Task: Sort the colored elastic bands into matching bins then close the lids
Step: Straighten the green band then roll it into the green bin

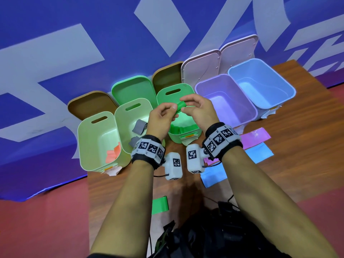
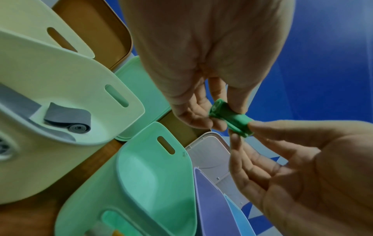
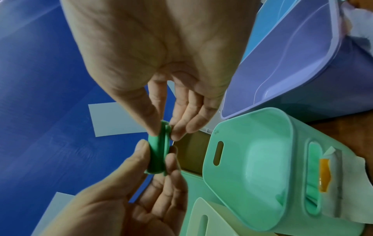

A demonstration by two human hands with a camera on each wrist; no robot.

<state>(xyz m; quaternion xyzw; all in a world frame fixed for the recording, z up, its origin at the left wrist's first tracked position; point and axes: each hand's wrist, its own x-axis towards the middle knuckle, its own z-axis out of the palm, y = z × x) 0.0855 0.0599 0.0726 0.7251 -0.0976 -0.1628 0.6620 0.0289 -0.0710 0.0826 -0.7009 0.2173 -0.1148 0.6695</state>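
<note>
A rolled green elastic band [image 1: 180, 106] [image 2: 232, 119] [image 3: 159, 151] is held in the air above the open green bin [image 1: 189, 135] [image 2: 153, 175] [image 3: 252, 159]. My left hand [image 1: 163, 116] [image 2: 201, 102] pinches one end of it with thumb and fingers. My right hand [image 1: 195, 107] [image 3: 165, 127] pinches the other end. Green band material lies inside the green bin. A flat green band [image 1: 160, 204] lies on the table near me.
Left of the green bin stand two pale yellow-green bins: one [image 1: 98, 142] holds orange bands, one [image 1: 134, 121] holds grey bands. At the right are an open purple bin [image 1: 227, 101] and a blue bin [image 1: 260, 82]. Purple [image 1: 255, 136] and blue bands [image 1: 258, 152] lie on the table. All lids stand open.
</note>
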